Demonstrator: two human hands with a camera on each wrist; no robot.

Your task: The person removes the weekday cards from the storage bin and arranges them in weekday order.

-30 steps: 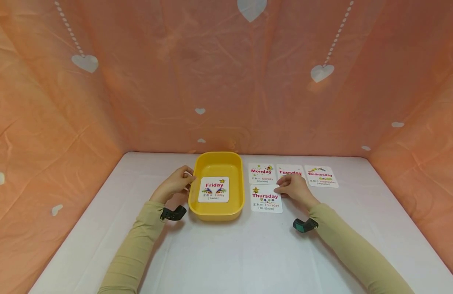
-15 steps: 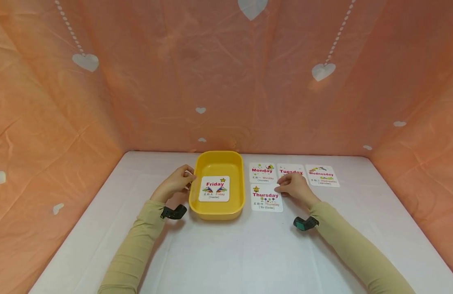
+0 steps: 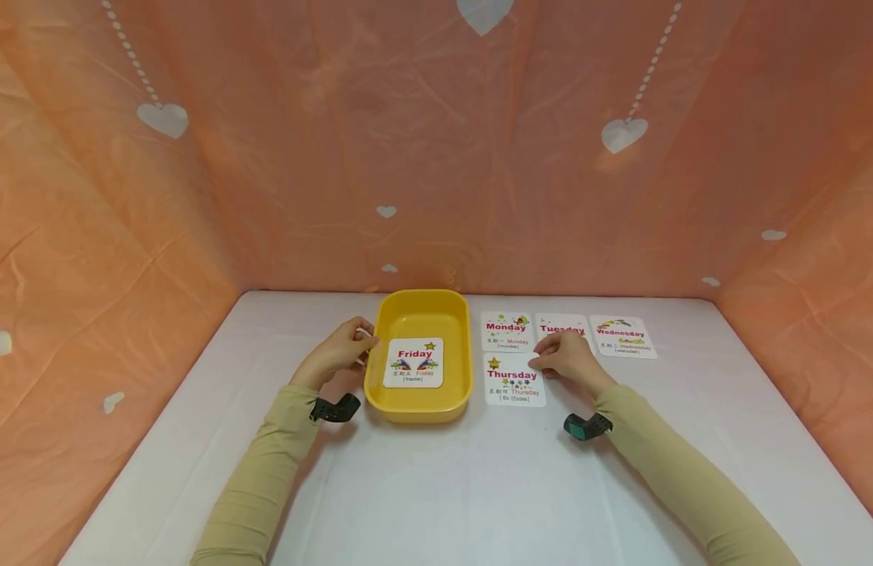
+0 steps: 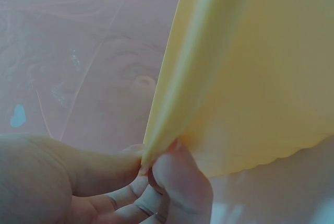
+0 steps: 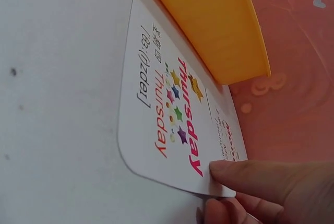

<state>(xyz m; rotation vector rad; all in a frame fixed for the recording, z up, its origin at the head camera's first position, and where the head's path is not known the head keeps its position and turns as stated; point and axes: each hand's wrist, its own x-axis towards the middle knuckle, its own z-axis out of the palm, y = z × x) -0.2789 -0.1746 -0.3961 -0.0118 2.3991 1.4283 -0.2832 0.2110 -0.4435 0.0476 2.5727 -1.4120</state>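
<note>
My left hand [image 3: 340, 349] pinches the left rim of a yellow plastic tray [image 3: 418, 405]; in the left wrist view the thumb and a finger meet on the edge of its wall. A white Friday card [image 3: 414, 364] lies face up in the tray. My right hand [image 3: 571, 363] holds the upper right corner of the Thursday card [image 3: 514, 380], just right of the tray. In the right wrist view, the thumb [image 5: 229, 171] lies over that corner, with fingers beneath it. The Monday card [image 3: 506, 332] sits directly behind Thursday.
Along the back, the Tuesday card [image 3: 560, 324] is partly covered by my right hand in the head view, and the Wednesday card [image 3: 623, 338] lies to its right. White cloth covers the table [image 3: 436, 495]. Orange curtains [image 3: 436, 157] with white hearts enclose the back and sides.
</note>
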